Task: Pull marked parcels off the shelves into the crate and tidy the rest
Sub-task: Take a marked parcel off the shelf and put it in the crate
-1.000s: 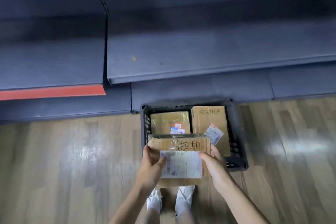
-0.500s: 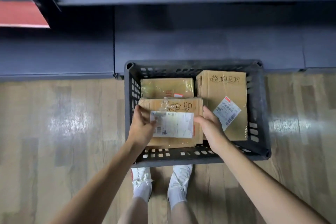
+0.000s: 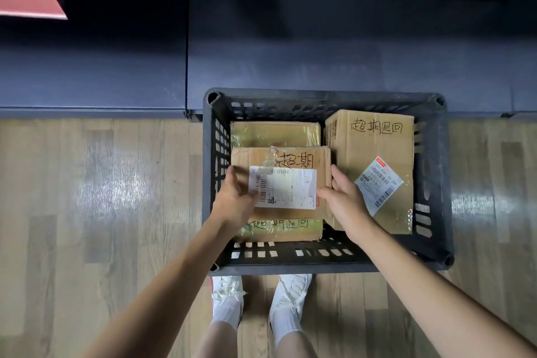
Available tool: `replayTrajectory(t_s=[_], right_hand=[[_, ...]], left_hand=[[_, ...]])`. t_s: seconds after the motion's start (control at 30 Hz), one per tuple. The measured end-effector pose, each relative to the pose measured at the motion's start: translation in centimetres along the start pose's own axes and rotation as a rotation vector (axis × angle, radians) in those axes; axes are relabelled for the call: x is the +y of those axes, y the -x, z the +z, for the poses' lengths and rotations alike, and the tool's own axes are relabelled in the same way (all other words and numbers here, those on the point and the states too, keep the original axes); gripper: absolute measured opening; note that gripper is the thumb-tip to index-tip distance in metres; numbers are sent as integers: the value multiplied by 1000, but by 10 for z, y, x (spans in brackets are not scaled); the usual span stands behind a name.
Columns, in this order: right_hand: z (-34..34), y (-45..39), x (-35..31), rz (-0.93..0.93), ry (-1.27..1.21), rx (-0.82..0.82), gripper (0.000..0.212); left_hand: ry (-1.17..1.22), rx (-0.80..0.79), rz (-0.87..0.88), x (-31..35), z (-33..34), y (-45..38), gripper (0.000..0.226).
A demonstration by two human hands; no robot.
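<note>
The parcel (image 3: 293,164) sat in the crate (image 3: 436,183) on top of other boxes (image 3: 374,151). The left hand (image 3: 235,200) and right hand (image 3: 343,197) held its two sides, fingers curled round.

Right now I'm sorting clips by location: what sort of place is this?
Probably a parcel pickup or storage room: dark shelves, a crate of labelled cardboard parcels, wood-look floor.

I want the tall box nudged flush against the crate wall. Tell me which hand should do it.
Right. The right hand already sits beside the tall box, at the held parcel's right edge; the left hand is across the crate, on the parcel's far side.
</note>
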State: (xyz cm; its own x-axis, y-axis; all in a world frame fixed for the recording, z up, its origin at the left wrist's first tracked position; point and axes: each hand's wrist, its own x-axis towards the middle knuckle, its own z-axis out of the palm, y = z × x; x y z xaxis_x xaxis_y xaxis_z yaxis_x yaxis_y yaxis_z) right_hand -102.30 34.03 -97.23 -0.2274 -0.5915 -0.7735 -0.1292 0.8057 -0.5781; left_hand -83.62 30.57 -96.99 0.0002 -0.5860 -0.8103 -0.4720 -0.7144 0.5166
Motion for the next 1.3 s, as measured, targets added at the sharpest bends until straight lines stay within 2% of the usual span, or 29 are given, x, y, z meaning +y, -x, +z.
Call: replayTrajectory(t_s=[0.17, 0.27, 0.33, 0.43, 0.6, 0.7, 0.77, 0.8, 0.9, 0.93, 1.0, 1.13, 1.3], right_hand=[[5, 37, -17, -31, 89, -54, 58], [-5, 64, -53, -68, 66, -92, 41], [-15, 84, -82, -118, 68, -58, 39], [-28, 126, -132, -256, 113, 5, 35], [-42, 216, -209, -531, 371, 129, 34], [-49, 272, -257, -706, 455, 198, 35], [-54, 306, -284, -725, 409, 135, 25], [-57, 323, -296, -713, 373, 92, 29], [-63, 370, -323, -773, 332, 44, 38], [-63, 384, -331, -805, 339, 33, 38], [-62, 414, -349, -891, 347, 12, 37], [-60, 469, -392, -1071, 367, -54, 33], [-51, 517, -434, -1238, 388, -135, 33]], left_hand=[[-29, -102, -6, 8, -16, 36, 69], [19, -147, 15, 29, -36, 62, 68], [32, -124, 63, 47, -53, 83, 62], [-12, -10, 186, 81, -80, 125, 54], [-225, 200, 405, 142, -129, 217, 50], [-249, 263, 513, 167, -162, 268, 46], [-251, 287, 563, 180, -181, 299, 46], [-273, 301, 587, 188, -190, 316, 50], [-378, 342, 680, 214, -218, 366, 83], [-411, 369, 706, 220, -227, 380, 88], [-437, 450, 745, 230, -244, 410, 81], [-373, 614, 836, 244, -276, 465, 46], [-279, 795, 896, 248, -299, 530, 44]])
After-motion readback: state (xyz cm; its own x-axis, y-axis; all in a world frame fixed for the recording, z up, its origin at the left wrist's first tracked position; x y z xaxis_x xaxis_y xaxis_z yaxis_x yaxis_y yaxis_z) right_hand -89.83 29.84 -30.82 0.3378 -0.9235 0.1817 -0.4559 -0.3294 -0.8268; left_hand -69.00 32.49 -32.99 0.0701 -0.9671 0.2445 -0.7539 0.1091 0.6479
